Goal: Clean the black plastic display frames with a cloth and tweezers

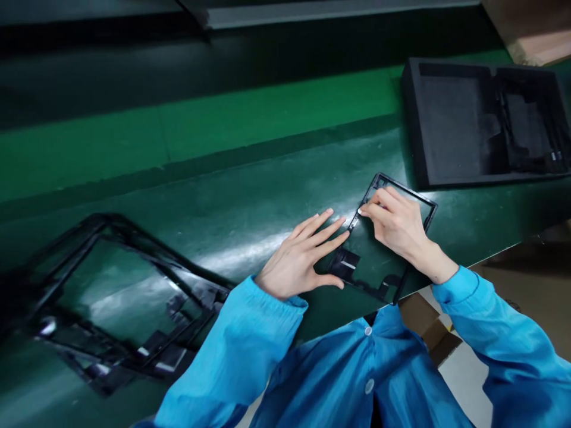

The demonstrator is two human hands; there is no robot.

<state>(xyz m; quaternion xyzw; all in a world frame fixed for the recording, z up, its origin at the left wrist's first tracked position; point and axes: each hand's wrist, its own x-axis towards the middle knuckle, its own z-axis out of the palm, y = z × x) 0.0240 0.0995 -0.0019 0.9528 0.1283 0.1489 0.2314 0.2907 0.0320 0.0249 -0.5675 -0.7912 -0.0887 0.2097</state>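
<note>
Black and thin-railed, lies as a rectangular frame (354, 222) on the green surface (250, 196), beneath the right hand (395, 223) and just right of the left hand (303, 258). Bunches the right hand's thumb and fingers at the frame's left rail, cannot tell whether grasping anything; spreads the left hand open and released, fingertips at that rail. Shows overlapping frames (103, 223) farther left, a foam tray (455, 125) to the right.

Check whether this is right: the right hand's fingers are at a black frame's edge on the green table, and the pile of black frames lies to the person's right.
The side is wrong: in the head view, the pile of black frames lies to the person's left. The right hand is indeed at the black frame.
</note>
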